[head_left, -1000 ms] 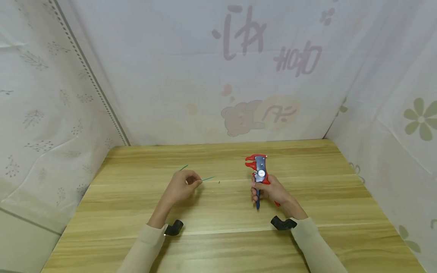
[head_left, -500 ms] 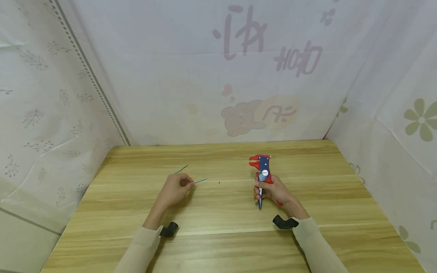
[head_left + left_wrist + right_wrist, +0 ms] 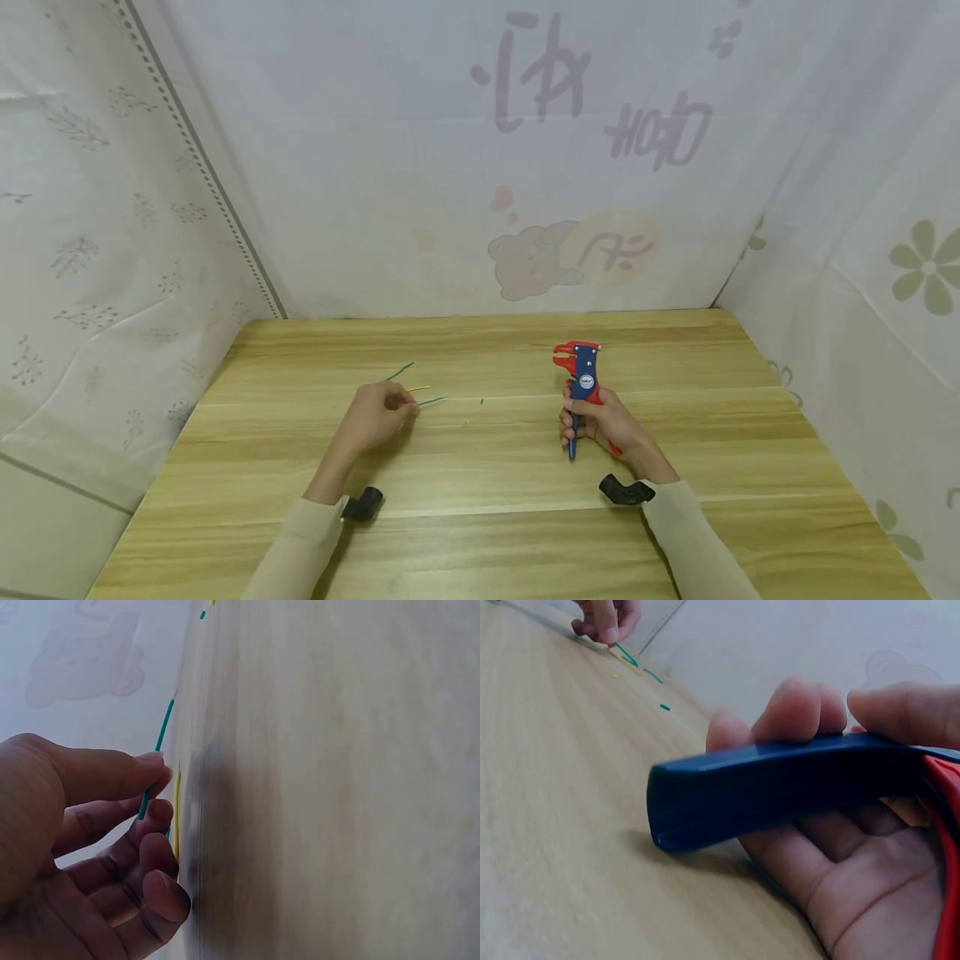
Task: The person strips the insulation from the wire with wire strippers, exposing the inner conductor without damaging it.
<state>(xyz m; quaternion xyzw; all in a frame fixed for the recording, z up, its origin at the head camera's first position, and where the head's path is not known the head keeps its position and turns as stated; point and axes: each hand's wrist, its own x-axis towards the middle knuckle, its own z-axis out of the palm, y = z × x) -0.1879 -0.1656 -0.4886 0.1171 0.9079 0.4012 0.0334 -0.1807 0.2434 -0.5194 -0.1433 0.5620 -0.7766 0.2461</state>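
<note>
Between thumb and index finger, my left hand (image 3: pixel 375 415) pinches a short green wire (image 3: pixel 432 401). In the left wrist view this green wire (image 3: pixel 164 726) points up and away, with a thin bare tip at its far end. A yellow wire (image 3: pixel 418 388) lies on the table just beyond the fingers, partly hidden by them. Another green wire (image 3: pixel 401 371) lies behind the hand. On the right, my right hand (image 3: pixel 609 423) grips a red and blue wire stripper (image 3: pixel 583 375) by its handles, its red jaws upward and apart. The blue handle (image 3: pixel 780 787) fills much of the right wrist view.
A tiny green offcut (image 3: pixel 482 402) and a tiny yellow offcut (image 3: pixel 468 422) lie on the wooden table (image 3: pixel 480 517) between the hands. Printed cloth (image 3: pixel 375 167) hangs behind the table and at both sides.
My left hand has drawn back to the left with the green wire, uncovering the yellow wire on the table. The right hand and wire stripper have shifted slightly right.
</note>
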